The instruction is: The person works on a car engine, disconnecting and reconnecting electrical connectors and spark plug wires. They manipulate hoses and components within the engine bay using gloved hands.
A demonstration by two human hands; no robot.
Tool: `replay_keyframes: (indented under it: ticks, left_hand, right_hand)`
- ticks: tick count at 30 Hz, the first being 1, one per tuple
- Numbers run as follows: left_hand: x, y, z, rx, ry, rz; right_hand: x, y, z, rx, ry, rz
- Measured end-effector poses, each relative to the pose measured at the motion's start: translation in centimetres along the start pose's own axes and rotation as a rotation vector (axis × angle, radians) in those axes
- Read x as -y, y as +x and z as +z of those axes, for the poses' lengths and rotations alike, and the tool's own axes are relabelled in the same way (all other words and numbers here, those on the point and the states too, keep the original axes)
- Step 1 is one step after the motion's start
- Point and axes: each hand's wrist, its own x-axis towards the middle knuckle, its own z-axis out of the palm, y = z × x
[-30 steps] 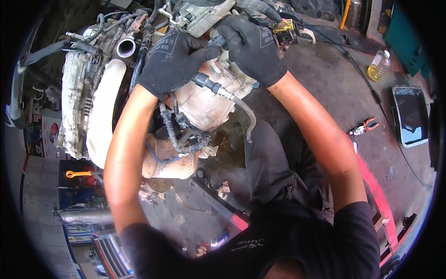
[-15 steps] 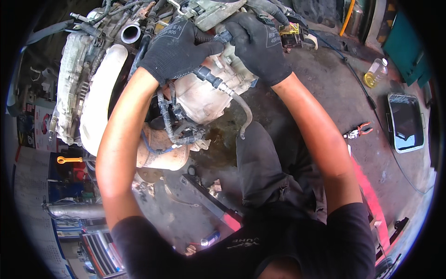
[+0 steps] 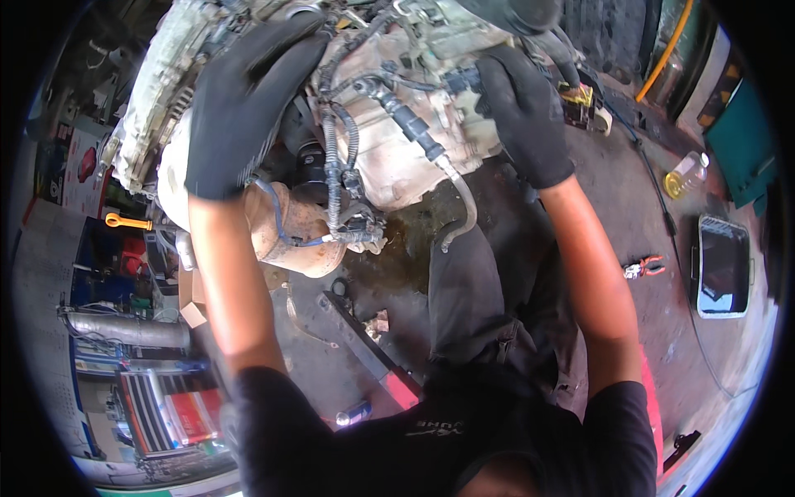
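A large engine with a pale metal housing (image 3: 397,161) fills the top of the view. My left hand (image 3: 252,112), in a black glove, is over the engine's left part, slightly blurred, its fingers stretched out and nothing visible in them. My right hand (image 3: 530,120), also gloved, has its fingers curled around the end of a dark plug connector (image 3: 464,80) at the housing's upper right. Between the hands, a hose with a black fitting (image 3: 410,126) runs down to a grey bent end. Ribbed wiring conduit (image 3: 333,166) hangs beside my left hand.
A rusty canister-like part (image 3: 302,236) sits below the engine. On the floor to the right are pliers (image 3: 644,267), a black tray (image 3: 722,269), a bottle of yellow liquid (image 3: 684,176) and a cable (image 3: 654,186). A red and black bar (image 3: 364,352) lies by my knee.
My left hand has let go near the connector and swung left and down over the engine. My right hand stays at the connector. The view has shifted, so the engine appears farther right.
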Motion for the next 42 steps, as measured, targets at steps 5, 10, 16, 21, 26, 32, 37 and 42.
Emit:
replay_keyframes:
  ticks: [5,10,16,21,26,32,37,42]
  left_hand:
    - [2.3,-11.4,-0.1,-0.232,-0.211,-0.341]
    - [-0.1,-14.3,4.1,-0.347,-0.190,-0.145]
    - [2.6,-12.5,6.6,-0.353,-0.833,-0.430]
    - [2.6,-11.3,7.0,-0.173,-0.803,-0.468]
    - [3.6,-12.0,7.3,-0.080,-0.890,-0.368]
    - [4.1,-12.4,7.5,-0.265,-0.726,-0.305]
    - [4.8,-12.5,8.2,-0.311,-0.749,-0.323]
    - [5.8,-11.8,7.9,-0.400,-0.696,-0.288]
  right_hand:
    - [5.9,-1.2,-2.1,0.043,0.027,0.232]
    - [9.0,1.8,-0.5,0.355,-0.061,-0.113]
    - [8.9,3.0,1.7,0.354,-0.225,-0.296]
    - [10.4,3.8,1.3,0.392,-0.245,-0.251]
    - [12.8,2.4,1.4,0.545,-0.190,-0.093]
    - [13.0,-1.7,4.6,0.455,-0.217,-0.161]
    - [12.5,-6.2,6.2,0.571,-0.070,0.137]
    - [13.0,-6.3,7.5,0.425,0.278,0.490]
